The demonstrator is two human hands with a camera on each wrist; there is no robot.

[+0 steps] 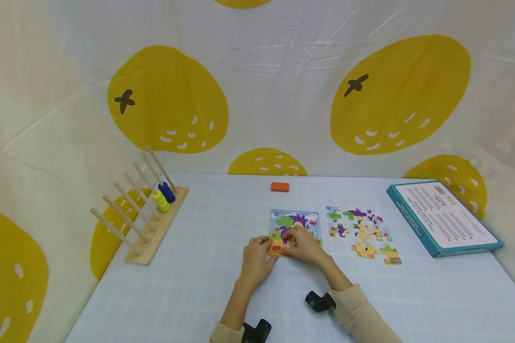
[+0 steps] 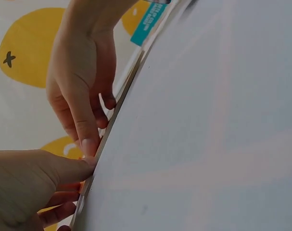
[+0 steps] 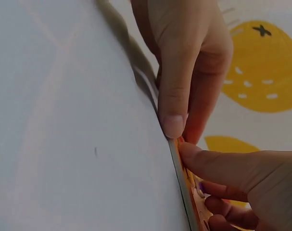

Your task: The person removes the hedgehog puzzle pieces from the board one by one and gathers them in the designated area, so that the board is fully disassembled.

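A colourful jigsaw puzzle board lies flat near the middle of the table, showing a purple-haired, green-topped picture. At its lower left corner my left hand holds the board, thumb along the front edge and fingers at the left side. My right hand reaches over the lower part with thumb and fingers curled together, pinching a puzzle piece against the board. That piece is mostly hidden by the fingers. In the right wrist view, the board's thin edge shows below both hands, with the right thumb over the orange surface.
Several loose puzzle pieces lie right of the board. Farther right is a teal box. A small orange block sits behind the board. On the left stands a wooden peg rack with yellow beads and blue beads.
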